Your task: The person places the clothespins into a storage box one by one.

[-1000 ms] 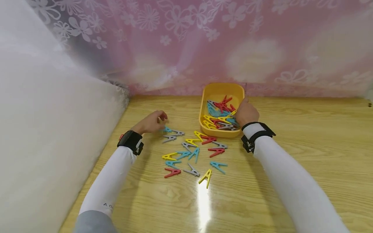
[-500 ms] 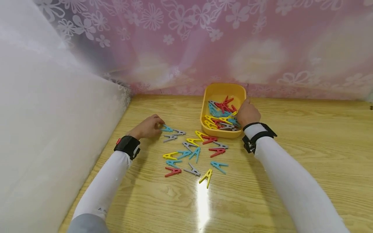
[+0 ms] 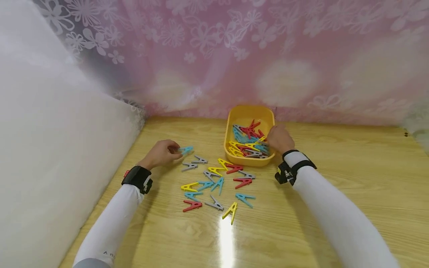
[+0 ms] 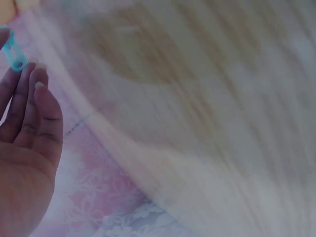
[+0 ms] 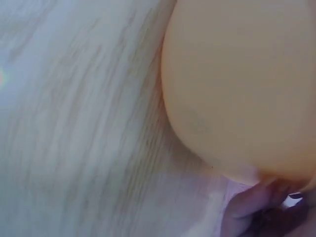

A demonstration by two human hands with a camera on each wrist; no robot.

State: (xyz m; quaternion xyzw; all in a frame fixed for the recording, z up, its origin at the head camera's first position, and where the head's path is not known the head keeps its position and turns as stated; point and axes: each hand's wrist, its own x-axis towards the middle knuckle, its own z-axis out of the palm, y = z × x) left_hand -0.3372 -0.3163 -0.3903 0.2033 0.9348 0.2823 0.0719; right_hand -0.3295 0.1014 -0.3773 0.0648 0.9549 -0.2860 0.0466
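A person's two bare hands are at work over a wood-grain worktop (image 3: pixel 285 230), where loose clothes pegs (image 3: pixel 220 181) in yellow, red, blue and grey lie scattered near a yellow basket (image 3: pixel 249 161). At 11 o'clock from the middle of the scatter, the left hand (image 3: pixel 161 153) pinches a blue peg (image 3: pixel 186 149), its grip closed to the peg's width between the fingertips; whether the peg touches the worktop cannot be told. In the left wrist view the same peg shows at 10 o'clock, one end jutting past the fingers. Two grey pegs (image 3: pixel 202 160) lie just beside that hand, at its 4 o'clock.

The basket stands at 1 o'clock from the scatter, upright and partly filled with pegs: red ones (image 3: pixel 248 132) near its middle, yellow ones (image 3: pixel 235 149) at 8 o'clock, a grey one (image 3: pixel 253 153) at 6 o'clock. The right hand (image 3: pixel 280 138) holds the basket's rim at 3 o'clock, its grip curled on the edge, the fingertips partly hidden.

Among the outlying pegs, a blue one (image 3: pixel 240 196) lies at 4 o'clock, a yellow one (image 3: pixel 233 207) at 5 and a red one (image 3: pixel 197 204) at 8. A pink floral curtain (image 3: pixel 214 74) hangs at 12 o'clock, behind the worktop
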